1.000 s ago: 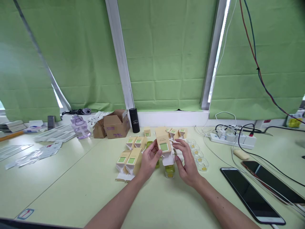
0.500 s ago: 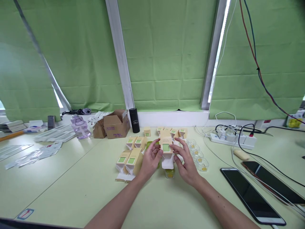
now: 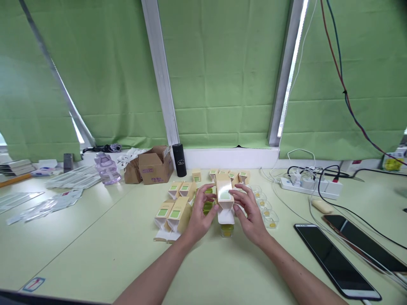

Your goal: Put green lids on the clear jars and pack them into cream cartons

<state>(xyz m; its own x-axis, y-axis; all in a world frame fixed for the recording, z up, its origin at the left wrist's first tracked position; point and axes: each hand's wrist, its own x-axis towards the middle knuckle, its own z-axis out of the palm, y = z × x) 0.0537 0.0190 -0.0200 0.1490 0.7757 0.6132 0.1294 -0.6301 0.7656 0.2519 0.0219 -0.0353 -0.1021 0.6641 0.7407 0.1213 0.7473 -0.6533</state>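
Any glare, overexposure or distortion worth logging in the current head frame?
Head view: glare partly whitens the carton between the left hand and right hand; head view: the bright slit right of centre looks overexposed; head view: window posts splay upward, perhaps from lens or tilt.

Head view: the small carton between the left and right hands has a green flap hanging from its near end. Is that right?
Not quite: the head view shows that the flap is white, not green. It does hang from the near end of the small carton between the left hand and right hand.
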